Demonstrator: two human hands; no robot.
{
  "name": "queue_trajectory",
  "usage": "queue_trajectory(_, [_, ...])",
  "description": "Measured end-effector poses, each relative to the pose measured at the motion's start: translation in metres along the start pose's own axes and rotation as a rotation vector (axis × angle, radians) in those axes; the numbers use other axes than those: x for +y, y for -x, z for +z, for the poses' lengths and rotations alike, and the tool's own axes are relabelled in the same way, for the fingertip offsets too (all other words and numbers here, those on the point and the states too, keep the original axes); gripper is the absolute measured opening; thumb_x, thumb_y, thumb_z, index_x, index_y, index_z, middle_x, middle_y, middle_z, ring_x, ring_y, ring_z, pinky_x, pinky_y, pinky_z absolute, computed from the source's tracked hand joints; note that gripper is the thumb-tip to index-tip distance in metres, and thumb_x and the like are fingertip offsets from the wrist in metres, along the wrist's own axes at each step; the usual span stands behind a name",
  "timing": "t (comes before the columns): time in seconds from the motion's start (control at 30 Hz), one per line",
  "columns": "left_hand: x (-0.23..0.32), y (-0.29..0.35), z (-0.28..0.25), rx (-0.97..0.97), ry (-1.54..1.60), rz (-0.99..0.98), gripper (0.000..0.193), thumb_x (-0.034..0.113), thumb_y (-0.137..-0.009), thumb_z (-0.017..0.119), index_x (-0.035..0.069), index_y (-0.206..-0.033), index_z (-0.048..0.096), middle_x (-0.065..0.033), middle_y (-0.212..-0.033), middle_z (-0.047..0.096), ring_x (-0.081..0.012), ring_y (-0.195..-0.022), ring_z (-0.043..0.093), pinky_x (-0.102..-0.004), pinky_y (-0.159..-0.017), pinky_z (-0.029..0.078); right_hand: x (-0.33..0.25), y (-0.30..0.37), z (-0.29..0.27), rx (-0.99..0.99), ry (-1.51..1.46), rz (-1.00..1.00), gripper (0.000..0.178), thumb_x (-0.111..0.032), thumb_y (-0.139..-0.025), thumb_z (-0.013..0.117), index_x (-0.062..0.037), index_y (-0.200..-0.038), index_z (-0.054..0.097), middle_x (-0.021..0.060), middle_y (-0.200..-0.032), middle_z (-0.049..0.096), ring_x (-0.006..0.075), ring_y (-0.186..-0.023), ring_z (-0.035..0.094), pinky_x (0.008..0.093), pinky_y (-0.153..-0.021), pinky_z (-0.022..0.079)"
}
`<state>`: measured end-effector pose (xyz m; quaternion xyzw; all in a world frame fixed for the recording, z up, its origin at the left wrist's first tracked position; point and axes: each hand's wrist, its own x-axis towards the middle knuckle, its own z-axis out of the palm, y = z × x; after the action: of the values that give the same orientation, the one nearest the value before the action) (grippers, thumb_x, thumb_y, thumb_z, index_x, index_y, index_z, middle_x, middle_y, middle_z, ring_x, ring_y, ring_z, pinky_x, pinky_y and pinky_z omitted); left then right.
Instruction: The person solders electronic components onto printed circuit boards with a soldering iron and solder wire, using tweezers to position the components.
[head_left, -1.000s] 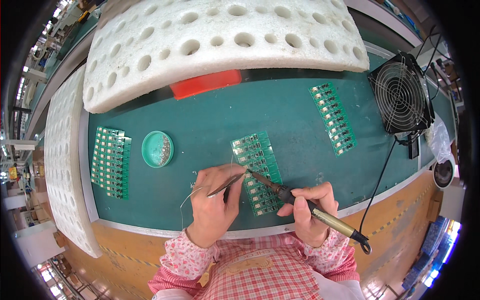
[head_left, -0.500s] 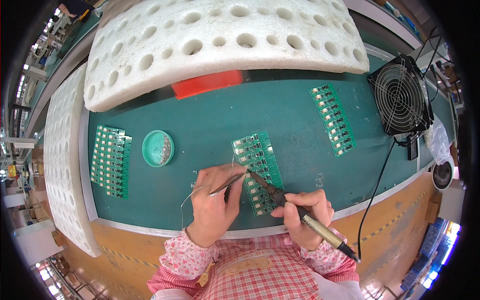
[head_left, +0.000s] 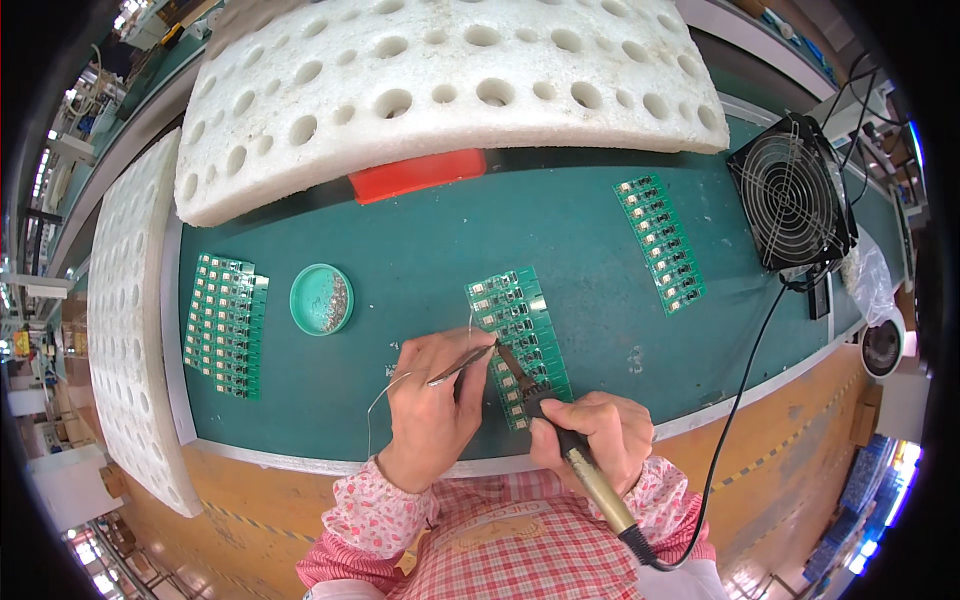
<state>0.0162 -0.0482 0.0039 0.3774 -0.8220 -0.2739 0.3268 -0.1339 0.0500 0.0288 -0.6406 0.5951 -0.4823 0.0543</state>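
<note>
A green circuit board panel (head_left: pixel 540 335) with rows of small white and black parts lies in front of me. My left hand (head_left: pixel 428 415) is closed on metal tweezers (head_left: pixel 462 366), their tips at the left part of the panel. A thin solder wire (head_left: pixel 372 408) also runs through that hand, looping out to its left. In my right hand (head_left: pixel 605 437) is a soldering iron (head_left: pixel 596 488), gripped like a pen. Its tip meets the panel close to the tweezer tips; the exact contact is too small to make out.
A green round dish (head_left: pixel 296 300) of small metal parts sits left, beside more panels (head_left: pixel 225 325). Another panel (head_left: pixel 660 245) lies right, near a black fan (head_left: pixel 790 195). White foam blocks (head_left: pixel 450 125) and a red tray (head_left: pixel 415 176) stand at the back. The iron's cord crosses the right side.
The soldering iron has swung: its rear end moved left and down, with my right hand shifting slightly left. The tip stays near the same spot. My left hand keeps its hold on the tweezers.
</note>
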Motion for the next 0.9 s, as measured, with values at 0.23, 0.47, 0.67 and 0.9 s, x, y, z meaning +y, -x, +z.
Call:
queue_trajectory(0.23, [0.005, -0.003, -0.002, -0.005, 0.007, -0.005, 0.011, -0.002, -0.084, 0.071, 0.001, -0.095, 0.071, -0.0097, -0.100, 0.072, -0.0291, -0.089, 0.067, -0.0364, -0.080, 0.051, 0.012, 0.022, -0.020, 0.098, 0.035, 0.064, 0.037, 0.000, -0.074, 0.082, -0.0001, -0.106, 0.064, 0.0073, -0.067, 0.061, 0.0231, -0.053, 0.060, 0.0344, -0.049, 0.049])
queue_trajectory(0.47, [0.011, 0.001, -0.008, -0.012, 0.047, -0.081, 0.015, -0.003, -0.083, 0.071, 0.001, -0.097, 0.071, -0.0105, -0.100, 0.072, -0.0296, -0.089, 0.067, -0.0356, -0.081, 0.051, -0.001, 0.022, 0.003, -0.073, 0.278, 0.168, 0.067, -0.020, -0.073, 0.086, -0.0089, -0.134, 0.059, 0.0144, -0.113, 0.057, 0.0278, -0.092, 0.061, 0.0373, -0.074, 0.050])
queue_trajectory(0.67, [0.020, 0.012, -0.039, -0.020, -0.139, 0.092, 0.026, -0.004, -0.081, 0.070, 0.005, -0.105, 0.067, -0.0084, -0.099, 0.071, -0.0266, -0.091, 0.067, -0.0424, -0.091, 0.047, 0.005, 0.022, -0.008, -0.132, 0.320, 0.205, 0.074, -0.023, -0.074, 0.085, -0.0076, -0.139, 0.053, 0.0166, -0.119, 0.054, 0.0312, -0.102, 0.058, 0.0409, -0.085, 0.047])
queue_trajectory(0.9, [0.044, 0.023, -0.052, -0.501, -0.721, 0.408, 0.030, 0.010, -0.079, 0.063, 0.004, -0.108, 0.062, -0.0073, -0.104, 0.062, -0.0231, -0.103, 0.059, -0.0464, -0.101, 0.039, 0.022, 0.014, -0.030, -0.175, 0.316, 0.147, 0.066, -0.017, -0.074, 0.085, -0.0118, -0.135, 0.058, 0.0134, -0.114, 0.054, 0.0300, -0.095, 0.058, 0.0396, -0.083, 0.047])
